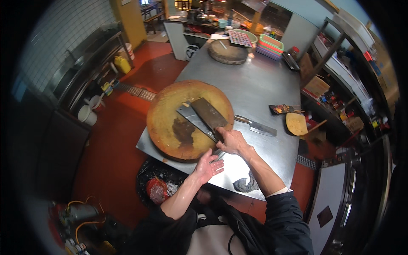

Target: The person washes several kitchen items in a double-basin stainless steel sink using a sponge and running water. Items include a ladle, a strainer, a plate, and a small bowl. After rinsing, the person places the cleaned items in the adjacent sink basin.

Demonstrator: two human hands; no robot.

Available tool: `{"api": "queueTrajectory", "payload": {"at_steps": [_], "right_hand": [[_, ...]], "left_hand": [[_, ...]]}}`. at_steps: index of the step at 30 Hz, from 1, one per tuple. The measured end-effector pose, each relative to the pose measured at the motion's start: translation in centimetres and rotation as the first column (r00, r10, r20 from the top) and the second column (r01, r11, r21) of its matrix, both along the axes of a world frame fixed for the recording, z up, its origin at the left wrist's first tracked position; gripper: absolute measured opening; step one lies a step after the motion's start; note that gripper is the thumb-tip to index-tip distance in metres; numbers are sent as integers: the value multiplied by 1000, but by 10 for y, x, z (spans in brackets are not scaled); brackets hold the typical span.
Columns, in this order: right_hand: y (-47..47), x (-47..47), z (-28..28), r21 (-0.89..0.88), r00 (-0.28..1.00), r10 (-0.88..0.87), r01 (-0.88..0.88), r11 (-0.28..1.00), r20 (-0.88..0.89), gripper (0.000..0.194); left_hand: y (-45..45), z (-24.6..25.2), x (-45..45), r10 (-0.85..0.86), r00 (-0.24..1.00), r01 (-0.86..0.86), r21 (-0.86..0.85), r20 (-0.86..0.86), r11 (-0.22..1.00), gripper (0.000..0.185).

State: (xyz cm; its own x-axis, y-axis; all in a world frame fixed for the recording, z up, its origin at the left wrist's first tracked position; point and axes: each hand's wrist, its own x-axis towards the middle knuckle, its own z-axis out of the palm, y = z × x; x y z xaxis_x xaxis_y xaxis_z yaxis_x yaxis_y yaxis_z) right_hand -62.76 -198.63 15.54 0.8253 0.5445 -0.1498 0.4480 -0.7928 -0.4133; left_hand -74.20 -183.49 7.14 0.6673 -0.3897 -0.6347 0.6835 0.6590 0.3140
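Note:
My right hand (232,142) is closed around the handle of a cleaver, whose grey blade (195,121) points to the upper left over a round wooden chopping block (159,127). Right alongside the blade is a dark brown rectangular slab (209,113), perhaps a whetstone; how the two touch is unclear. Small scraps and a dark wet patch mark the wood. Palm up with fingers spread, my left hand (205,169) holds nothing just off the block's near edge. A second kitchen knife (256,125) lies on the steel table (264,86) to the right.
Below the table's left corner stands a bin lined with black plastic (143,173). A grey cloth (247,184) lies near the front edge. Another round chopping block (228,54) and stacked plastic baskets (271,46) occupy the far end. Shelving (338,70) runs along the right.

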Motion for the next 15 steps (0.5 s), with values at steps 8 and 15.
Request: {"api": "queueTrajectory", "payload": {"at_steps": [8,15], "right_hand": [[-54,-7,-29,397,967,226,-255,882,120,46],[-121,-73,-48,536,985,-162,102,838,65,47]], "left_hand": [[-50,13,61,73,983,-77,-17,-166,997,86],[-77,-11,81,313,912,-266,200,-264,943,45]]}}
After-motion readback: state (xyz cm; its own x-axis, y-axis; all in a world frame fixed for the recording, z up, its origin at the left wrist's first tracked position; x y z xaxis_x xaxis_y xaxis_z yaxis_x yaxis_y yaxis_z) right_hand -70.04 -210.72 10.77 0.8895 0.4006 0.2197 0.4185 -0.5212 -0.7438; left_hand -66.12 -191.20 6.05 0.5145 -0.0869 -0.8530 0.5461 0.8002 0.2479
